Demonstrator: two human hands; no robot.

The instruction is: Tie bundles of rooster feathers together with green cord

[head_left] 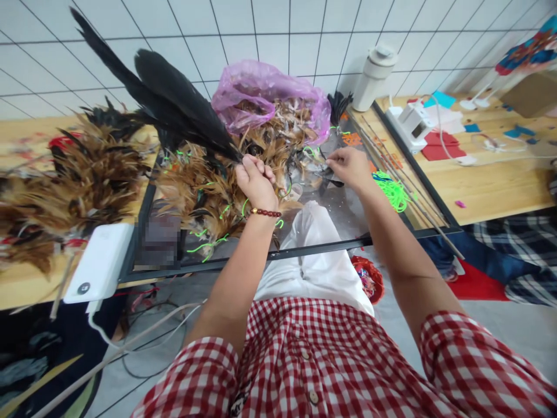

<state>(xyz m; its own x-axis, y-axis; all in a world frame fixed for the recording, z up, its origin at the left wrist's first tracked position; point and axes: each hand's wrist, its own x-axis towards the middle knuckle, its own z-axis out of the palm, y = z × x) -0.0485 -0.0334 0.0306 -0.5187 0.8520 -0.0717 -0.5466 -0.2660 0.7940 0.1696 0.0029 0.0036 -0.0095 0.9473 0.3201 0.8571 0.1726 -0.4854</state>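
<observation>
My left hand (257, 181), with a beaded bracelet on its wrist, is closed round the quill ends of several long black feathers (174, 96). They fan up and to the left. To the right, my right hand (351, 165) has thumb and fingertips pinched together over the tray. Whatever it pinches is too small to make out; dark feather scraps lie just below. Brown feathers (204, 197) tied with green string (209, 244) cover the tray's left part. Behind my hands sits a pink plastic bag (248, 75) holding more brown feathers.
A black-framed tray (278, 253) stands before me. Green cord (394, 191) and thin sticks (413, 197) lie at its right. A white bottle (375, 75) and a power strip (409, 125) stand behind. A white power bank (100, 261) and a feather pile (82, 186) lie left.
</observation>
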